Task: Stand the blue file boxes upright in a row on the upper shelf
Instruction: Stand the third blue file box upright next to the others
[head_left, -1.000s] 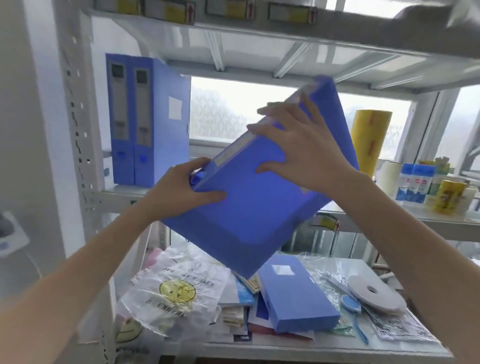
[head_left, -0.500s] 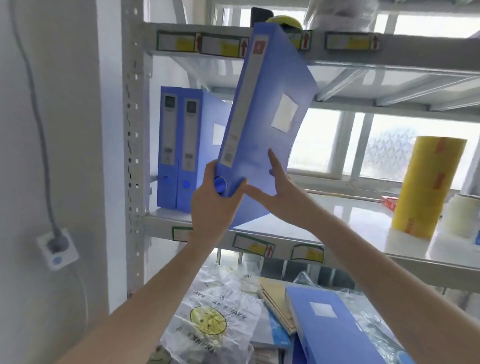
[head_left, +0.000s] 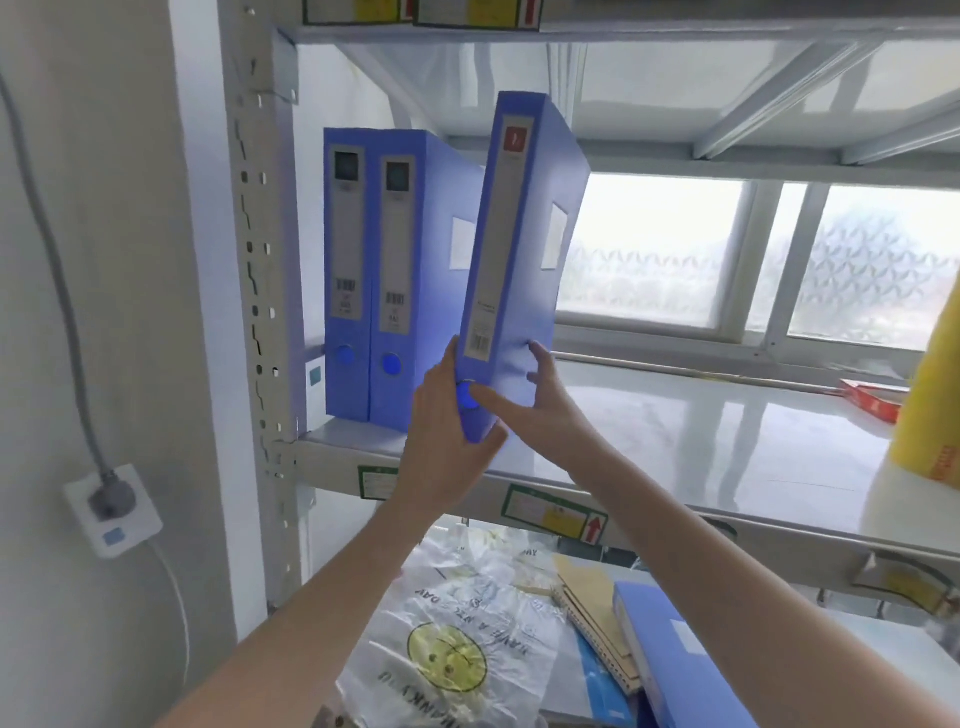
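Two blue file boxes (head_left: 371, 270) stand upright side by side at the left end of the upper shelf (head_left: 675, 441). A third blue file box (head_left: 519, 249) is held nearly upright just right of them, leaning slightly to the right, its bottom at the shelf's front edge. My left hand (head_left: 447, 441) grips its lower spine and bottom. My right hand (head_left: 535, 410) presses its lower right side. A further blue file box (head_left: 670, 654) lies flat on the lower surface.
A yellow roll (head_left: 930, 415) stands at the shelf's right with a red box (head_left: 872, 397) beside it. Plastic bags (head_left: 452, 644) and notebooks (head_left: 592, 608) clutter the lower surface. The perforated shelf post (head_left: 260, 291) and a wall socket (head_left: 111, 509) are at left.
The held file box has swung from strongly tilted to nearly upright and moved left and down toward the two standing boxes. Both hands stayed on its lower end.
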